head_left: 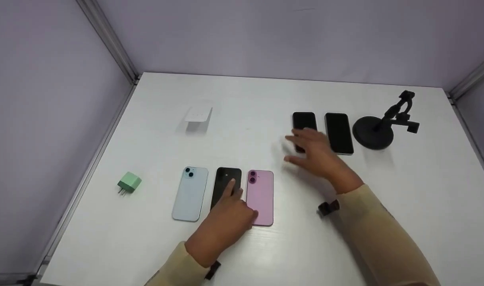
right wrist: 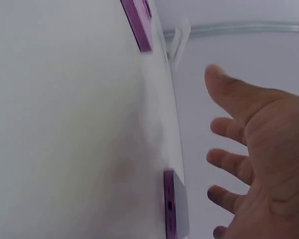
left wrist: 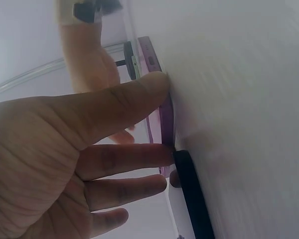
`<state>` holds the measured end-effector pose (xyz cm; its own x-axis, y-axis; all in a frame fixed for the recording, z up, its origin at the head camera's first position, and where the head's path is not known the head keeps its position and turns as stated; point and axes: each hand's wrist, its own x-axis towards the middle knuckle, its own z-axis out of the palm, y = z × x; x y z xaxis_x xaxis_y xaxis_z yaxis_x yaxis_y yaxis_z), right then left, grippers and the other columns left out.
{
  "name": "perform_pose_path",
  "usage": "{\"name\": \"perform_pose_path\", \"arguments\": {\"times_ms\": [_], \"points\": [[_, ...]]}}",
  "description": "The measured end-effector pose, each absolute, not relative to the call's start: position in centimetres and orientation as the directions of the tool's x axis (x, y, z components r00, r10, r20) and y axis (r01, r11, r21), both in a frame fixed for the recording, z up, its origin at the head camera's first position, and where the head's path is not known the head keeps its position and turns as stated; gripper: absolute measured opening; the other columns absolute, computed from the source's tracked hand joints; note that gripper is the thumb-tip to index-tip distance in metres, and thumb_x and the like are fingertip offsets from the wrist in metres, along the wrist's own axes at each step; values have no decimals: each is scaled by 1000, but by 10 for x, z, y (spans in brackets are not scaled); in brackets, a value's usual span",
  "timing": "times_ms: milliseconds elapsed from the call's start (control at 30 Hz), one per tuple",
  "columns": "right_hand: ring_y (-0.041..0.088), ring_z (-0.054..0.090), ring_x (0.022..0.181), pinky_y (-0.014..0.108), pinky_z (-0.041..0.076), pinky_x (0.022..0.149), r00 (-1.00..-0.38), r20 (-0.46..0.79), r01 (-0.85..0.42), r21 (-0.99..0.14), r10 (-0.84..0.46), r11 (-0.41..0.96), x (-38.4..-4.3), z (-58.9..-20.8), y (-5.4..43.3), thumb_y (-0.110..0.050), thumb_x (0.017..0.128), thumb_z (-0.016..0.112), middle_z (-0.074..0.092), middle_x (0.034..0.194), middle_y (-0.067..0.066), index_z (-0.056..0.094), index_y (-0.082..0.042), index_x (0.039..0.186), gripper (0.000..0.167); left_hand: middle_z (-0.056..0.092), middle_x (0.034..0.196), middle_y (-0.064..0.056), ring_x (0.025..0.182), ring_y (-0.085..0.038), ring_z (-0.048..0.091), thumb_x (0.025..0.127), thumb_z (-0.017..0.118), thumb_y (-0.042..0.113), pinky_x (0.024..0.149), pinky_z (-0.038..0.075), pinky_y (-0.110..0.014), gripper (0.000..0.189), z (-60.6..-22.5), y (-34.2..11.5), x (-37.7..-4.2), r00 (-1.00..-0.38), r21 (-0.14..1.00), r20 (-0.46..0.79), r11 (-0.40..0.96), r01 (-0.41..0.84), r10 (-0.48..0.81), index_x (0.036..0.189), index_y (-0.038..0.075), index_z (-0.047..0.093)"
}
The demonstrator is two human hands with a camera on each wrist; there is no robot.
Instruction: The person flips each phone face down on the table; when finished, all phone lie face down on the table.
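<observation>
Three phones lie back up in a row on the white table: a light blue phone [head_left: 190, 198], a black phone [head_left: 228, 173] and a pink phone [head_left: 264, 194]. My left hand [head_left: 230, 214] reaches over the row, its index finger on the black phone and its thumb at the pink one. In the left wrist view those fingers are nearly straight, with the thumb beside the edge of the pink phone [left wrist: 167, 122]. Fingers spread and holding nothing, my right hand [head_left: 313, 153] is over a dark-screened phone [head_left: 304, 119], partly covering it.
Right of that phone lies another dark-screened phone [head_left: 339, 133], beside a black stand [head_left: 373, 137] with a round base and jointed arm. A green charger plug [head_left: 130, 182] sits at the left. Farther back stands a folded white card [head_left: 198, 114]. Pale walls enclose the table.
</observation>
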<state>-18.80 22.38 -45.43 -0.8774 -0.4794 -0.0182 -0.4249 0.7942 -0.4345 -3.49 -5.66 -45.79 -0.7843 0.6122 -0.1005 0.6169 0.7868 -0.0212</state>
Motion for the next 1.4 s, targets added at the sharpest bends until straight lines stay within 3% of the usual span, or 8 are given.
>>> {"name": "perform_pose_path", "arguments": {"times_ms": [133,267,567,900,1267,1400], "points": [[49,6,169,74,-6,132,-919,-193,-277,-310,-345,910,-208,-449,245,-56,109,61,29,180,17,39,-18,171,76,85,91,-4,136,-34,69,99,82,27,133,29,-62,14,-462,-53,-35,-782,1,-81,784,621,619,111,23,88],[52,4,168,76,-10,130,-903,-278,-272,-221,-328,937,-199,-452,253,-58,108,61,27,180,17,39,-19,171,77,84,91,-4,135,-33,70,99,82,26,133,30,-62,15,-462,-53,-35,-773,6,-91,776,630,628,112,24,87],[52,16,166,77,-4,130,-905,-167,-357,-196,-390,913,-163,-453,234,-50,104,71,38,176,14,49,-22,166,71,85,88,-4,133,-33,71,98,83,25,132,31,-63,15,-458,-64,-37,-803,15,-64,805,593,593,111,22,88],[49,41,157,83,8,126,-888,-70,-442,-137,-454,887,-107,-451,222,-46,97,82,67,152,13,74,-18,144,55,84,85,-4,131,-35,72,95,86,24,132,31,-64,16,-460,-67,-35,-790,31,-98,795,605,605,110,23,88],[47,48,152,86,13,123,-893,-129,-415,-127,-430,901,-60,-439,210,-46,95,84,71,147,14,77,-17,139,54,80,77,-3,114,-30,78,94,86,17,130,33,-67,5,-456,-59,-41,-809,41,-120,817,575,576,98,20,89],[47,50,151,85,14,124,-895,-133,-407,-148,-426,901,-48,-440,210,-47,94,84,69,150,13,76,-18,140,55,81,78,-3,116,-31,78,94,86,14,129,34,-67,6,-457,-57,-41,-820,49,-98,826,561,563,96,19,89]]}}
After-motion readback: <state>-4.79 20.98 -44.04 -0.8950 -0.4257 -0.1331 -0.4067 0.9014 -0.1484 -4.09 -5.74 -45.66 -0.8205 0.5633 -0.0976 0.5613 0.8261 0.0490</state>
